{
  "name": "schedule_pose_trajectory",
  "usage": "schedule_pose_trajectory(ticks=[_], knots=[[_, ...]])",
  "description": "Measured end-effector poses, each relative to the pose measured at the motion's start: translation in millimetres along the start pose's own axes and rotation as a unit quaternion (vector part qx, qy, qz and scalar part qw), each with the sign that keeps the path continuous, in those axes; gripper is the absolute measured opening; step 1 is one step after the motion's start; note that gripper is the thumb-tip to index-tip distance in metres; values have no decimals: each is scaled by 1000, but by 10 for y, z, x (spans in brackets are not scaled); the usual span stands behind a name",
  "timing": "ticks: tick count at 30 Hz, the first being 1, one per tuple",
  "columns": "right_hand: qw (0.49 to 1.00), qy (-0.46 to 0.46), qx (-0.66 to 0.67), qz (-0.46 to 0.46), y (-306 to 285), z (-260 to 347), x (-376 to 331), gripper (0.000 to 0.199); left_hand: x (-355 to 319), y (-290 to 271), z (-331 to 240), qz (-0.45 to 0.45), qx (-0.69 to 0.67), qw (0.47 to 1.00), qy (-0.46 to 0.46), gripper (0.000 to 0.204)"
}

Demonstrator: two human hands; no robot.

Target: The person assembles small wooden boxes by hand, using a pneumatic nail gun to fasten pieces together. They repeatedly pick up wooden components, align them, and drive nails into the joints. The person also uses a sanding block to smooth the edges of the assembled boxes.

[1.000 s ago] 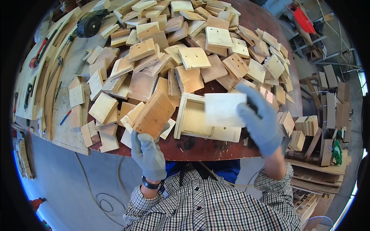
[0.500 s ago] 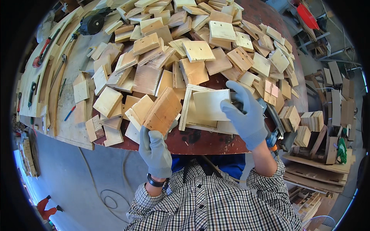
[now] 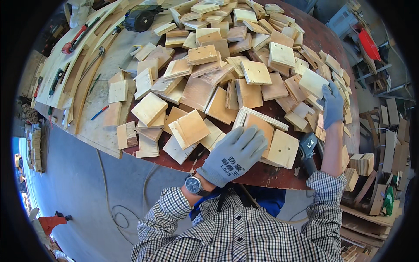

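Note:
My left hand (image 3: 235, 155), in a grey glove, lies over a brown wooden block (image 3: 264, 127) with its fingers stretched out and close together; the thumb is hidden. Against the block's far side runs a pale plywood strip (image 3: 266, 118), and a pale block (image 3: 283, 148) with small holes adjoins it on the right. Farther right, my gloved right hand (image 3: 332, 102) grips the edge of a pale wooden board (image 3: 313, 83) on the side of the pile. Beside my right forearm lies a dark power tool (image 3: 308, 150), partly hidden.
A large heap of wooden blocks (image 3: 244, 94) covers the dark red tabletop (image 3: 192, 163). On the left, pliers (image 3: 76, 41), a red-and-blue pen (image 3: 99, 112) and a black power tool (image 3: 142, 18) lie on boards. Stacked wood (image 3: 361, 163) stands at right; a cable (image 3: 111, 192) trails across the floor.
My left hand has moved right and no longer holds up the brown block. My right hand has left the box-like wooden assembly and moved right and away from me, onto a pale board.

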State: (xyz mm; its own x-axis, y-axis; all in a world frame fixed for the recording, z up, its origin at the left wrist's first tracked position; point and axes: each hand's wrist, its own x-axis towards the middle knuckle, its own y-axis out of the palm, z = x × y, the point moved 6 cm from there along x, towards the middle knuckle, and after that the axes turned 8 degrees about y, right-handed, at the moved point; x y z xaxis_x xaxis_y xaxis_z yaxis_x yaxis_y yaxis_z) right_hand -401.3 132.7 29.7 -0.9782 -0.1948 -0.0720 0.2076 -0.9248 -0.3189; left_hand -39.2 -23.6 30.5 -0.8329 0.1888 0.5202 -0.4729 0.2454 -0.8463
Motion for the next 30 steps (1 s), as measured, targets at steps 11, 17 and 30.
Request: schedule_pose_trajectory(ticks=[11, 17, 30], knots=[[984, 22, -177, -29, 106, -384, 492, 54, -140, 124, 171, 10, -40, 998, -55, 44], [952, -154, -236, -121, -72, -335, 689, 60, -49, -133, 173, -43, -194, 975, -96, 59], [859, -439, -226, 137, 565, 996, -1997, 54, -821, -489, 2210, 217, 268, 917, -202, 69]])
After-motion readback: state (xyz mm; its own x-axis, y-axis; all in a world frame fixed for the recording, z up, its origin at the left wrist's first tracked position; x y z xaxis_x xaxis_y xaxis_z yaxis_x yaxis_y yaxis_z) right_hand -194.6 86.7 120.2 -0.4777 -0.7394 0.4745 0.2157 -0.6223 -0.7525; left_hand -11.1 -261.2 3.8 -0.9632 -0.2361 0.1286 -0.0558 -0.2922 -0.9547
